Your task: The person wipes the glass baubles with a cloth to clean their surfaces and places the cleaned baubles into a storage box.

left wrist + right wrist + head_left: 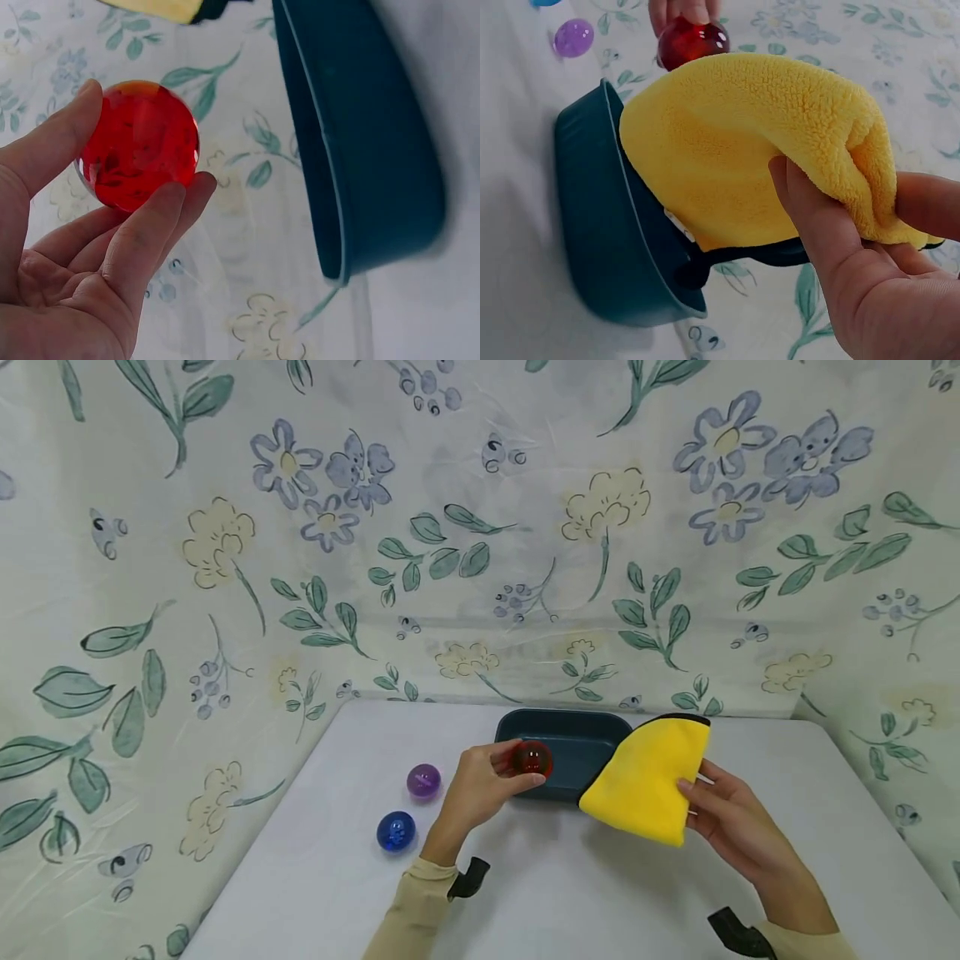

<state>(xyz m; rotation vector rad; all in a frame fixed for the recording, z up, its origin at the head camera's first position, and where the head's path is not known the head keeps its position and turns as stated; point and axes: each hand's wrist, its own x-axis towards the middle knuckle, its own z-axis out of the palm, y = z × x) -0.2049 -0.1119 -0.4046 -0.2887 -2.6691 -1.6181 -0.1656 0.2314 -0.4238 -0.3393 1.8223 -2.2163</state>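
My left hand (483, 783) pinches a clear red ball (139, 146) between thumb and fingertips, above the left part of a dark teal tray (577, 785). In my right hand (738, 818) is a yellow cloth (648, 781) with a black edge, gripped by one side between thumb and fingers. The cloth hangs over the tray's right end and hides that part of it. Seen from the right wrist, the cloth is thick and fluffy, folded where the fingers hold it, and a black strip and a small white tag (679, 225) show at its edge.
Left of my left hand, a purple ball (423, 782) and a blue ball (396, 832) lie on the white table (315, 893). Behind the table hangs a flowered cloth (480, 527). Each wrist wears a black strap piece.
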